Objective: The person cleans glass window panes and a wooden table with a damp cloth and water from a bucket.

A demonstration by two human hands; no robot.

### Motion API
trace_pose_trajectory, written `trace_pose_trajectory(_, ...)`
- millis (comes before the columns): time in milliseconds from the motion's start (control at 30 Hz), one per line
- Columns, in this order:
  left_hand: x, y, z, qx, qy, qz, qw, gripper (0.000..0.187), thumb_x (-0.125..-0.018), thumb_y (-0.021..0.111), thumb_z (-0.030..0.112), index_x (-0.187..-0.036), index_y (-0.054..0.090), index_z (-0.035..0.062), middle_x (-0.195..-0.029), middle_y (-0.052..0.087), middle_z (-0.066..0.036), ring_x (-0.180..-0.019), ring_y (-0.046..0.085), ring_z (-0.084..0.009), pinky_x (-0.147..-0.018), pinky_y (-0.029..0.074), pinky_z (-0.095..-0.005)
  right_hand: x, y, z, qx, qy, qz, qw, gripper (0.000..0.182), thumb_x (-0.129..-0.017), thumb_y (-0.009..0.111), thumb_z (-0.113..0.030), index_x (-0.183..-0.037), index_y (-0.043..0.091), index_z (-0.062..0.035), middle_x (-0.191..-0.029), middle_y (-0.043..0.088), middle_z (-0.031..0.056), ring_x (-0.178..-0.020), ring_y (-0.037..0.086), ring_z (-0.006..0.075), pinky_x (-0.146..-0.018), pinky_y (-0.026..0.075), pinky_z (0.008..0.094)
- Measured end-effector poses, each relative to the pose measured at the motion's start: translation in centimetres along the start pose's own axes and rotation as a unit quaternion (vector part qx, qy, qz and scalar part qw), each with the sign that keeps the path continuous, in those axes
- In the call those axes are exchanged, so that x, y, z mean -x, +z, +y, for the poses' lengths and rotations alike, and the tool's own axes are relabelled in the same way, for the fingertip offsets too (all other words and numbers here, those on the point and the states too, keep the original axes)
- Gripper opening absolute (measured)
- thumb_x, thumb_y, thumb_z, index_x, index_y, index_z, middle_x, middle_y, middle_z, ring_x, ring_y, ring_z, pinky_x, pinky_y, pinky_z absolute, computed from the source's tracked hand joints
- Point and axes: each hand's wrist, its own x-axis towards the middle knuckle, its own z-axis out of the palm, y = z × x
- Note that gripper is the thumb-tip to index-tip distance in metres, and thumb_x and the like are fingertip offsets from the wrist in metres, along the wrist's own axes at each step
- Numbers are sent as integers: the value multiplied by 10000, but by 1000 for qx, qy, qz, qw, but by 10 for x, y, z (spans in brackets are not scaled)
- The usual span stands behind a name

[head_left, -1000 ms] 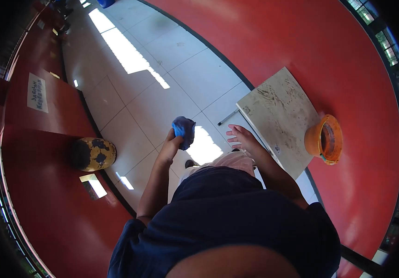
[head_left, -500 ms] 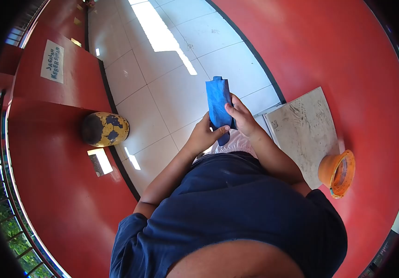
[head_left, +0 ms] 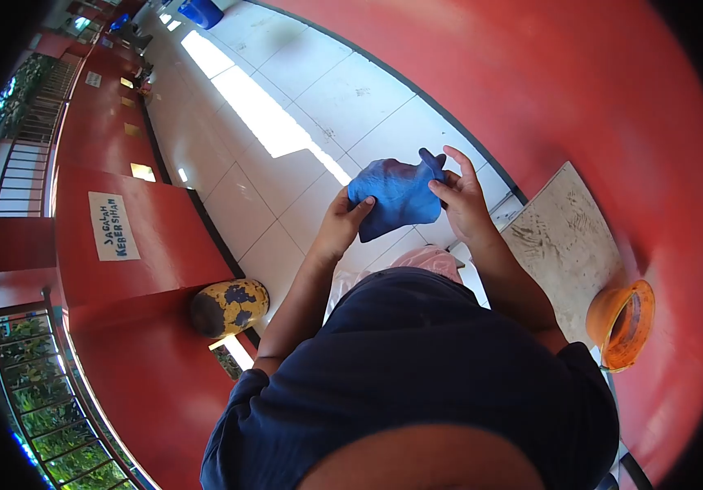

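A blue cloth-like piece [head_left: 400,196] is spread sideways between my two hands, above the tiled floor. My left hand [head_left: 341,220] grips its left edge, with the thumb on top. At the upper right, my right hand [head_left: 460,196] pinches it between thumb and fingers, one finger stretched upward. A narrow dark blue end [head_left: 430,162] sticks up beside that hand. Below the cloth, pinkish translucent plastic [head_left: 429,260] shows near my lap.
An orange bucket [head_left: 621,325] stands at the right near a stained pale board [head_left: 564,245]. To the left are a yellow and dark drum [head_left: 230,308] and a red wall with a sign [head_left: 113,226]. A blue container [head_left: 200,11] sits far down the corridor.
The blue piece has gone from a narrow, upright folded shape to a wider one held sideways. My hands have moved apart. The view has shifted, showing more of the corridor.
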Motion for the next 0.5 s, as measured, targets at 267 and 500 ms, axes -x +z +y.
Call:
trace_pose_trajectory(267,-111,26,23,-232,-69,-91,966,425,-948,677,355,-1185,669,1,-1086,721,-142,-1009,684,-219,-897,520,-334,-23,-42,-31,-98,40,120,987,541,-882,596,90,-1395,490,-46,-1131,649,166,-971,655,193,-885,550,319)
trace_pose_trajectory(500,-219,35,28,-380,230,-241,863,489,-810,799,393,-1172,695,81,-1132,707,-151,-1044,692,-309,-854,563,-397,-73,-36,-42,-97,-17,332,938,391,-904,613,7,-1268,502,-78,-1200,549,91,-1072,583,233,-873,536,466)
